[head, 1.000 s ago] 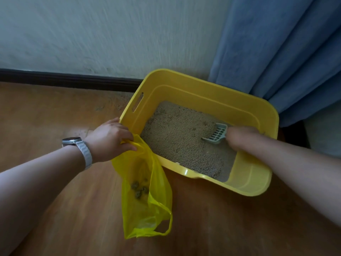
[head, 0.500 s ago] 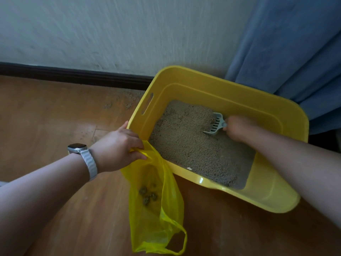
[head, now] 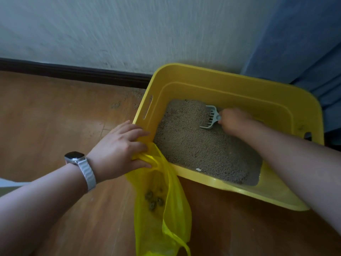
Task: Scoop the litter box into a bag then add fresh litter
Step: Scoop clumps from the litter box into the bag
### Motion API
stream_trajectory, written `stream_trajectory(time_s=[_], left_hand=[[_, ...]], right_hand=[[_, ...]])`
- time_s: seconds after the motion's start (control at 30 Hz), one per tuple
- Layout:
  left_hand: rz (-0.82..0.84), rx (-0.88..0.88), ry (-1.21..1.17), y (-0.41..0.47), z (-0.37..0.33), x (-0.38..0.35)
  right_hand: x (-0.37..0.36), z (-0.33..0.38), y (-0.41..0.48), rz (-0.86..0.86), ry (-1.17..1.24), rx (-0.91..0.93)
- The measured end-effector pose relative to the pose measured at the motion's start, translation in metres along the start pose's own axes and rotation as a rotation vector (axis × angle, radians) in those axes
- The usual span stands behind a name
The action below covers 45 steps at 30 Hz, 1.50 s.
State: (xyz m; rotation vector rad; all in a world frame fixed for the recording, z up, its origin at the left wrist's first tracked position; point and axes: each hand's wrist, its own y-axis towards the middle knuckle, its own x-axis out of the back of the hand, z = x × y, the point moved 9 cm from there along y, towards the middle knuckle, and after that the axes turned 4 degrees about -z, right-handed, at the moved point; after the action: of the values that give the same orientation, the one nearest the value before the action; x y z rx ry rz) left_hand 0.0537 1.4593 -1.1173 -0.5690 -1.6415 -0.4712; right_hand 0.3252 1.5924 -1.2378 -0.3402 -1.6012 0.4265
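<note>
Resting tines-down on the litter (head: 199, 145) near the far wall of the yellow litter box (head: 230, 84), a pale scoop (head: 210, 117) is clenched by the right hand (head: 234, 121). Just outside the box's near-left corner, a yellow bag (head: 166, 209) holding dark clumps (head: 154, 200) is gripped at its rim by the left hand (head: 118, 150).

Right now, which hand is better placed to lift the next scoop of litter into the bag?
The right hand. It already grips the scoop, which sits in the litter inside the yellow box. The left hand is busy holding the yellow bag at the box's near corner.
</note>
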Motion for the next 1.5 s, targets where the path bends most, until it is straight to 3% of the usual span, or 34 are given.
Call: stream_trajectory(time_s=[0.5, 0.83, 1.0, 1.5], left_hand=[[0.055, -0.004, 0.022, -0.006, 0.003, -0.017], [0.075, -0.113, -0.01, 0.001, -0.008, -0.023], [0.064, -0.143, -0.005, 0.004, -0.01, -0.024], [0.029, -0.052, 0.151, -0.003, -0.009, -0.018]], right_hand=[[0.021, 0.053, 0.022, -0.05, -0.027, 0.139], [0.0, 0.086, 0.014, 0.0, 0.345, 0.182], [-0.002, 0.084, 0.005, -0.078, 0.491, 0.183], [0.006, 0.076, -0.039, -0.068, 0.821, 0.267]])
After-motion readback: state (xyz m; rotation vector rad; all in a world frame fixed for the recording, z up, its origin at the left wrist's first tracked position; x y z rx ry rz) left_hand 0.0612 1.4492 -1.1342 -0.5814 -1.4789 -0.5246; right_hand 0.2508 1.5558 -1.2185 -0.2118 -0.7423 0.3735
